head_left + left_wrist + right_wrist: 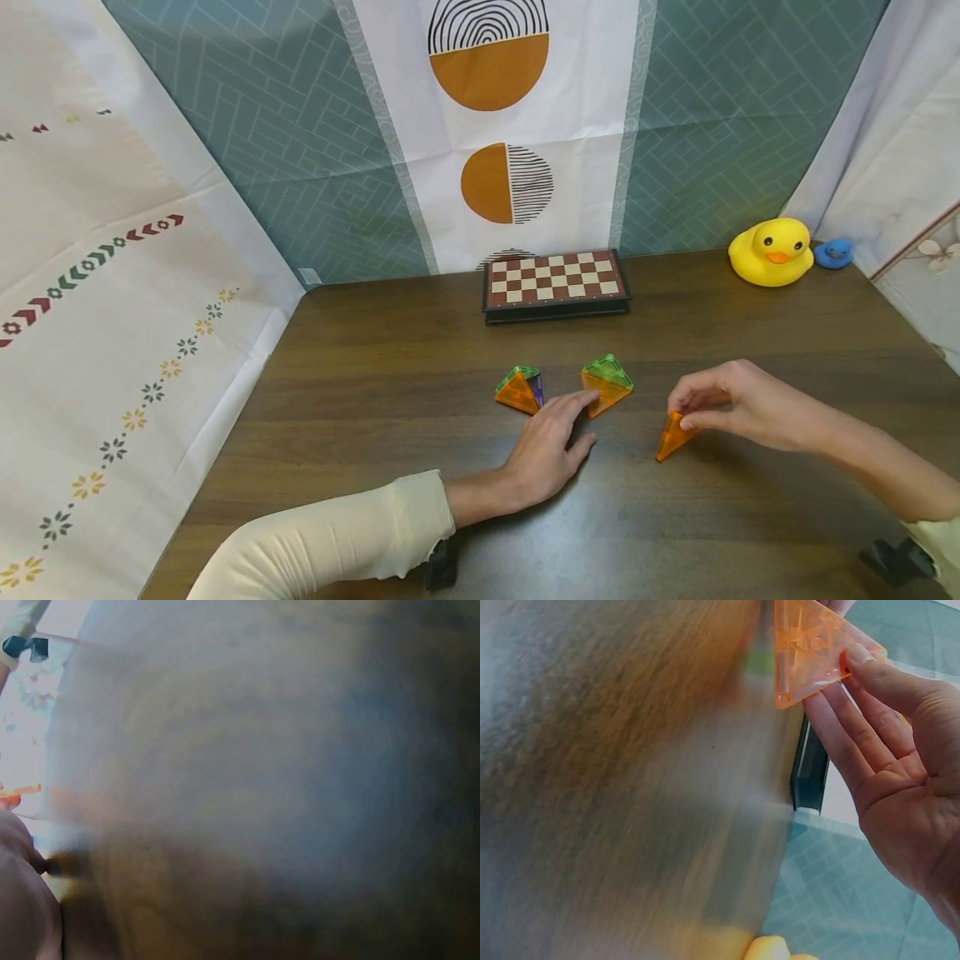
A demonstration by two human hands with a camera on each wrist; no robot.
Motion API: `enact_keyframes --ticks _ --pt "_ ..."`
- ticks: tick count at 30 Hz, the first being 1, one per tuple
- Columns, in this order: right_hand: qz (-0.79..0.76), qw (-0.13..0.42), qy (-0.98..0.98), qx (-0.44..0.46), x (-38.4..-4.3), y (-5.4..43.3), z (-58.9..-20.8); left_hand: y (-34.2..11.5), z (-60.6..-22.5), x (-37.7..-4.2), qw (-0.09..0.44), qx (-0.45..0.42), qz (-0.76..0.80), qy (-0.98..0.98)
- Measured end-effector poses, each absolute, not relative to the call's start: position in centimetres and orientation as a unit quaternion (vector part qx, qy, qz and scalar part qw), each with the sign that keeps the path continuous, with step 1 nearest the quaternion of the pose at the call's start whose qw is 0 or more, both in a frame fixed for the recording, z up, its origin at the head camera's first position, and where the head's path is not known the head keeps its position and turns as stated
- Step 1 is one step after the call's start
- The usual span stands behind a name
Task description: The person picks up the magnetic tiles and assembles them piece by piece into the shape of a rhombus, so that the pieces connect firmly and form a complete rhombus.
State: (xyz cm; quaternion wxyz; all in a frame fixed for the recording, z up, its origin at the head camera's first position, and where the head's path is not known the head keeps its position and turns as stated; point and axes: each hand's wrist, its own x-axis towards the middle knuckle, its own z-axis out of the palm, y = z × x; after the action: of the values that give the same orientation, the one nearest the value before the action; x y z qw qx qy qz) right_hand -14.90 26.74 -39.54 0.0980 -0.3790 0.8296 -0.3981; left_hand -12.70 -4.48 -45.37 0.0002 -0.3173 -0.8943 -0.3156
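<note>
My right hand (738,404) pinches a translucent orange triangular tile (670,438) between thumb and fingers, its pointed end low over the table. In the right wrist view that tile (806,649) shows its ribbed frame, the thumb on its face. My left hand (542,454) lies low on the table with fingers extended, fingertips at the orange part of a green-and-orange tile piece (611,387). Left of it, a second tile piece (517,392) has green, orange and purple sides. The left wrist view catches just part of the left hand (22,892) and a bit of orange.
A folded chessboard box (557,287) lies at the back of the brown wooden table (360,375). Farther right, a yellow rubber duck (772,252) stands beside a small blue duck (834,252). Patterned cloths hang behind and at both sides.
</note>
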Motion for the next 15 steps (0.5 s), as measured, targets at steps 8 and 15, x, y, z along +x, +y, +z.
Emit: enact_keyframes --ticks 8,15 --pt "-0.382 0.057 0.838 -0.385 -15.2 25.4 -39.0 -4.4 -45.4 -12.7 0.003 -0.318 -0.312 -0.895" --pt "-0.372 0.013 0.848 -0.378 -15.4 23.8 -38.5 -4.4 -45.4 -12.8 -0.001 -0.317 -0.313 -0.895"
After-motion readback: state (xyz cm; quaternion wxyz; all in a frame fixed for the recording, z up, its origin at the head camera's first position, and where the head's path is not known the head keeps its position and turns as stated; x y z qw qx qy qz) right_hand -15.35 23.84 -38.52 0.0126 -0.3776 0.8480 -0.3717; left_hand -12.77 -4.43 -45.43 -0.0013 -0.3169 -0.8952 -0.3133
